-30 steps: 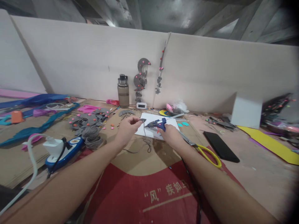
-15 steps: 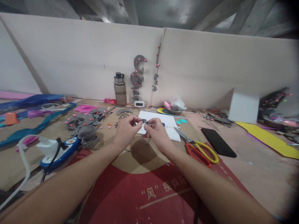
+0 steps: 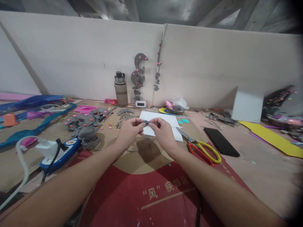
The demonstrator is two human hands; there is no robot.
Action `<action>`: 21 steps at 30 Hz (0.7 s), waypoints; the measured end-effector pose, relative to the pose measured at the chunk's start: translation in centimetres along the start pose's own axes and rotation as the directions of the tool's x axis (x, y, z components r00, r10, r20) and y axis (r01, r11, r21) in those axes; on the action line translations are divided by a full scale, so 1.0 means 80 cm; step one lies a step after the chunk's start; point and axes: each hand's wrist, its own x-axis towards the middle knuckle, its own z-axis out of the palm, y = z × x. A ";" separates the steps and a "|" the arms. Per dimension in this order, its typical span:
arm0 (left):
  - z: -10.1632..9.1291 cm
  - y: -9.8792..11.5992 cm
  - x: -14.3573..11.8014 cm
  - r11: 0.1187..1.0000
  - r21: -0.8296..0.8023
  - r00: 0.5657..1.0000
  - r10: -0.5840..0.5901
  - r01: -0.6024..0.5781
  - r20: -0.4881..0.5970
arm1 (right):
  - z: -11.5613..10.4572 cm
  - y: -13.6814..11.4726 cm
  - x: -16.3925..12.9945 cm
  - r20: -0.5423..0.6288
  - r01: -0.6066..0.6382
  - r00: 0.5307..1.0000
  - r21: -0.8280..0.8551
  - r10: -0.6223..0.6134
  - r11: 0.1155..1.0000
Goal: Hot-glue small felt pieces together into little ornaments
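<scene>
Pinching, with both hands: one small dark grey piece (image 3: 146, 122), raised in front of the left part of the white sheet (image 3: 174, 119), from which all places here are reckoned. Make of the piece: too small to tell.

My left hand (image 3: 130, 128): thumb and forefinger gripping the piece's left end.
My right hand (image 3: 162, 130): thumb and forefinger gripping its right end, fingertips near those of the other hand.

Right of the sheet: cyan cut-outs (image 3: 184, 121), just beside; scissors (image 3: 193, 141), one handle red, one yellow, blades towards the sheet; black phone (image 3: 221, 142), farther out.

Behind the sheet: white digital clock (image 3: 140, 104); shallow dish (image 3: 178, 111) holding a pale bundle; grey crescent ornament (image 3: 139, 59) against the wall, dotted pink and orange.

Behind and left of the sheet: capped bottle (image 3: 121, 93), upright.

Left of the sheet: grey cord (image 3: 88, 135), bundled; grey cut-outs (image 3: 81, 122) with coloured balls, heaped.

Nearer me than the sheet: red-printed cardboard (image 3: 123, 201), lying flat.
</scene>
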 end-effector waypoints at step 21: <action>0.004 -0.008 0.002 0.959 -0.262 0.993 -0.090 0.106 0.072 | 0.003 -0.001 -0.006 -0.017 0.042 0.999 0.050 -0.041 0.998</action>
